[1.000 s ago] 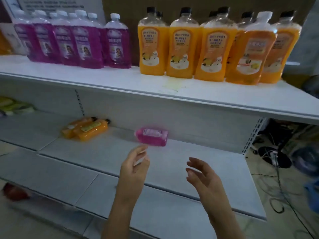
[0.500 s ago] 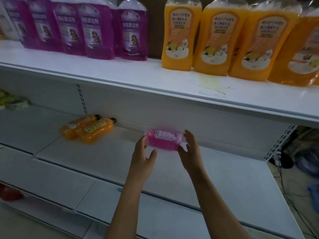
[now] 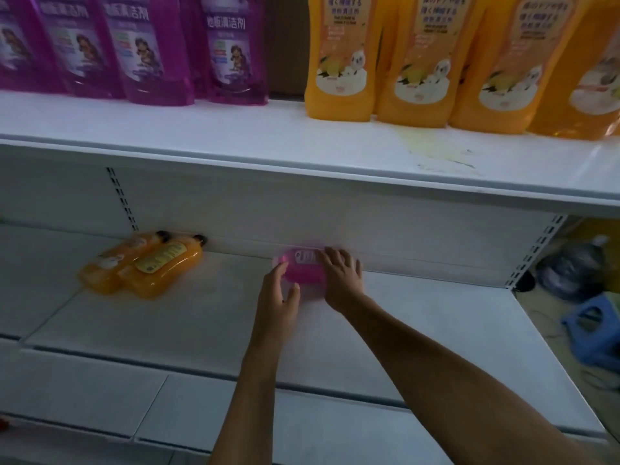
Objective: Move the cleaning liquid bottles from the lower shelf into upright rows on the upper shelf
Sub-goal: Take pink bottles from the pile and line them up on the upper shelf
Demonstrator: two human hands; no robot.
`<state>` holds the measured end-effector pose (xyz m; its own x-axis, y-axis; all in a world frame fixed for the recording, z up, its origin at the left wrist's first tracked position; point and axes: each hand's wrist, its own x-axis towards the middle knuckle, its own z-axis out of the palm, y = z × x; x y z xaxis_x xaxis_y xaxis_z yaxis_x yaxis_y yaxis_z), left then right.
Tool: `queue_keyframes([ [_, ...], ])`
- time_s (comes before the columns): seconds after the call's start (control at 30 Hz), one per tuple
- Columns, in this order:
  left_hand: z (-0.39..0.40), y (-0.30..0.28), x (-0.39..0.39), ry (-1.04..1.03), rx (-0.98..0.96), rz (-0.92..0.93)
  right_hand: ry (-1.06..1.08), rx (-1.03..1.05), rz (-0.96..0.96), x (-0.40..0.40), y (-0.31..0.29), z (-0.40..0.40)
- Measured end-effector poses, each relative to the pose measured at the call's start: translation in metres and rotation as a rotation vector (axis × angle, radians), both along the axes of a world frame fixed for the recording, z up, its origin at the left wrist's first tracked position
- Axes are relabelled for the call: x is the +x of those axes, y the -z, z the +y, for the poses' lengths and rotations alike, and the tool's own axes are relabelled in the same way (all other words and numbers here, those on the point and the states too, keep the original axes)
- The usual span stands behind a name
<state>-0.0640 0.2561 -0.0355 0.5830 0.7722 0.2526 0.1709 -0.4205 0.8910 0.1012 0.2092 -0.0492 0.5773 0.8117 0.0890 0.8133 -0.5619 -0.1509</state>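
Both bare forearms reach forward to the pink plastic bottle [image 3: 303, 270] lying on its side: the left hand [image 3: 279, 292] cups its near-left edge, the right hand [image 3: 341, 275] lies over its right end, fingers spread

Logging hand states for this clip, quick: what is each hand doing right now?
Left hand: open, fingers against the near end of the lying pink bottle, not curled round it.
Right hand: open, fingers spread on top of the same bottle.
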Motion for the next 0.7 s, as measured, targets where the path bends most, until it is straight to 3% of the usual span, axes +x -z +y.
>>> queue_keyframes([
  [0.27, 0.012, 0.031, -0.018, -0.071, -0.164, -0.032, 0.035, -0.014, -0.158, -0.009, -0.007, 0.004],
  [0.43, 0.007, 0.028, -0.019, -0.009, -0.187, -0.095, 0.017, 0.005, -0.116, -0.036, -0.012, -0.017],
  [0.6, -0.003, 0.018, -0.016, 0.043, -0.106, -0.036, 0.026, -0.032, -0.119, -0.078, -0.016, -0.044],
  [0.7, -0.003, 0.018, -0.023, 0.01, -0.19, -0.081, 0.02, -0.008, -0.089, -0.095, -0.017, -0.059],
])
